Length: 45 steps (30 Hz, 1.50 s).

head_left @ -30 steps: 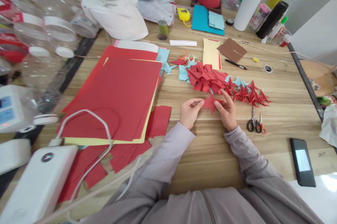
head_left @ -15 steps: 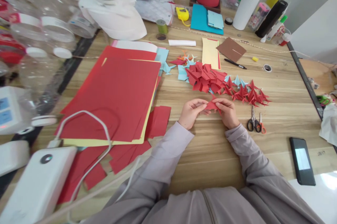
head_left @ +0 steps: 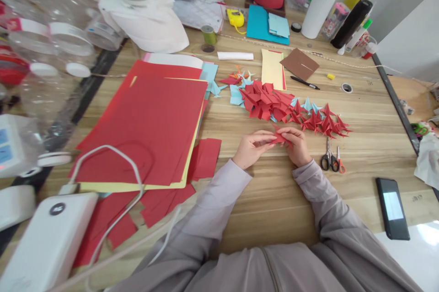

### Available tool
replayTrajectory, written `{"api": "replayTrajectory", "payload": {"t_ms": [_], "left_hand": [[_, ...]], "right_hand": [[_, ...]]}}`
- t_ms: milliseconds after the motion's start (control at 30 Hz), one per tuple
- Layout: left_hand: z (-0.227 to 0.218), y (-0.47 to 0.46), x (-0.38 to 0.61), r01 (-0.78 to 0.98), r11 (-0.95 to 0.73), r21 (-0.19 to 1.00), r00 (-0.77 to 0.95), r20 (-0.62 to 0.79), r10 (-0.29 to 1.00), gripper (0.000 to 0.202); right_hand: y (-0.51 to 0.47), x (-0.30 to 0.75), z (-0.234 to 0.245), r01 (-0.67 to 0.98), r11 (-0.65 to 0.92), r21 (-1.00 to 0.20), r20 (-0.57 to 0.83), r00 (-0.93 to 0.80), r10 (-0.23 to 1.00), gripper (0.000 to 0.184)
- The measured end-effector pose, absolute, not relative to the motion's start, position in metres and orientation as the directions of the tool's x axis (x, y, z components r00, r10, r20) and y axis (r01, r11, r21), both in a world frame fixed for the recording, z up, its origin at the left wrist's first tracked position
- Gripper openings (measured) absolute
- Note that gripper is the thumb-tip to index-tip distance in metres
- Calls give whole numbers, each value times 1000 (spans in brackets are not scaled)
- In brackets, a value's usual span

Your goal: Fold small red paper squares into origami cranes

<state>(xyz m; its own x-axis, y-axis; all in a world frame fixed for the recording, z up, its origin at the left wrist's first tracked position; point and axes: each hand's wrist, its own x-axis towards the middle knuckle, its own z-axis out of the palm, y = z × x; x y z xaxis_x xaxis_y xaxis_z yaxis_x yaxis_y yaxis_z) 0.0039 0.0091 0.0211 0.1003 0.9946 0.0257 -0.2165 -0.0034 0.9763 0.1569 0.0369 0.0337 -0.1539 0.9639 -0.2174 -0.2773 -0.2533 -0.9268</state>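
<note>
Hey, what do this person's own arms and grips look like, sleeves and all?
The left sleeve and right sleeve are long, plain greyish mauve and wrinkled, ending near the wrists. They match the top, which has a front zip. The left grip and right grip are bare hands, without gloves.

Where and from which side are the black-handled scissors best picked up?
The black-handled scissors are probably best gripped by their loops, coming from the wearer's side and slightly left: the loops face the body and the blades point away, toward the red folded pieces. The orange-handled scissors lie close on the right. The right hand is nearest, though it holds red folded paper.
</note>
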Motion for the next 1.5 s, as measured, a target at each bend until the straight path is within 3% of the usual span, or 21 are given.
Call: {"api": "replayTrajectory", "payload": {"t_ms": [467,833,1500], "left_hand": [[22,10,2,-131,-20,991,53,27,998,13],[27,9,5,-274,196,942,2,-203,979,28],[24,12,4,-351,234,907,2,-249,969,26]], "right_hand": [[35,160,25,-163,-175,-971,-126,-273,954,13],[36,161,28,-102,-152,-983,-106,-359,927,18],[36,161,27,-132,-169,-977,-103,-401,910,16]]}}
